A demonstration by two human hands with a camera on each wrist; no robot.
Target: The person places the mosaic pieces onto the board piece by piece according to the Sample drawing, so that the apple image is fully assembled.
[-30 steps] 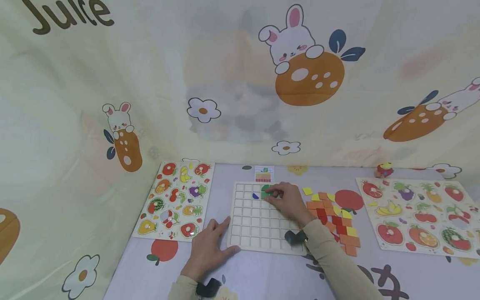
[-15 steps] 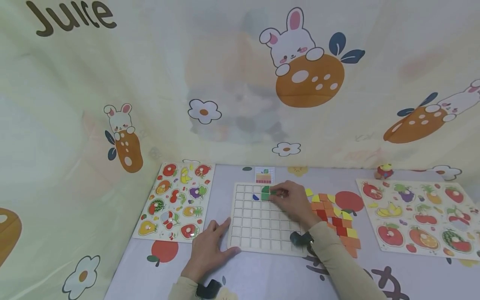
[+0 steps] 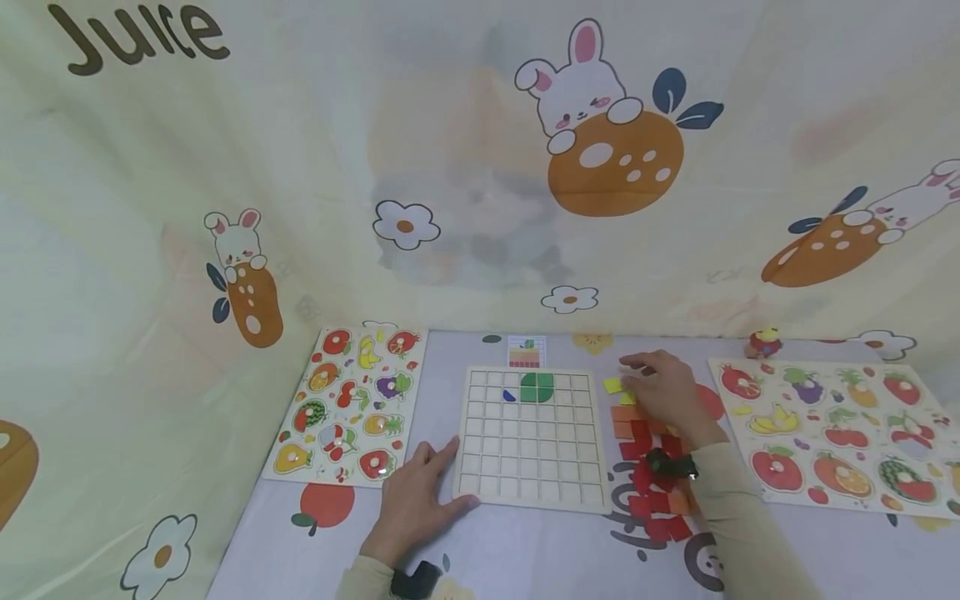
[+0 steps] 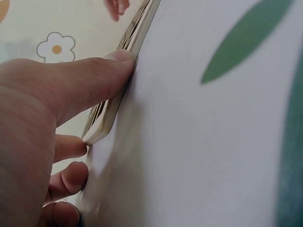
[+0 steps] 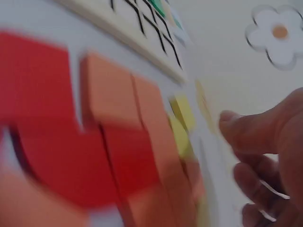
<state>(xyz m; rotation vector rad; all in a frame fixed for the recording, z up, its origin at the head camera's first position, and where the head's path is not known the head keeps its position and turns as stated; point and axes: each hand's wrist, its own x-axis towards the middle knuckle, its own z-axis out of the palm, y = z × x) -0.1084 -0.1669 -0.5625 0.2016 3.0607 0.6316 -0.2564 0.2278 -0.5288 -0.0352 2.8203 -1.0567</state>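
Bracing the grid board (image 3: 531, 492) with our flat, open left hand (image 3: 416, 504), we hover our right hand (image 3: 663, 392), fingers loosely spread and empty, over loose tiles (image 3: 645, 433).

Your right hand (image 3: 663, 393) hovers over the loose tiles (image 3: 648, 467), which crowd the strip of table between the grid board (image 3: 531, 437) and the fruit puzzle on the right (image 3: 832, 433); little bare cloth shows there. The grid board itself is mostly open cells, with only the green pieces (image 3: 537, 387) and a small blue piece (image 3: 510, 395) filling its far rows. Your left hand (image 3: 416, 500) lies against the board's near left corner, blocking that side. A second fruit puzzle (image 3: 348, 404) fills the left. The printed curtain (image 3: 480, 167) closes off the back edge. Bare tablecloth (image 3: 540, 550) lies free along the near edge, in front of the board
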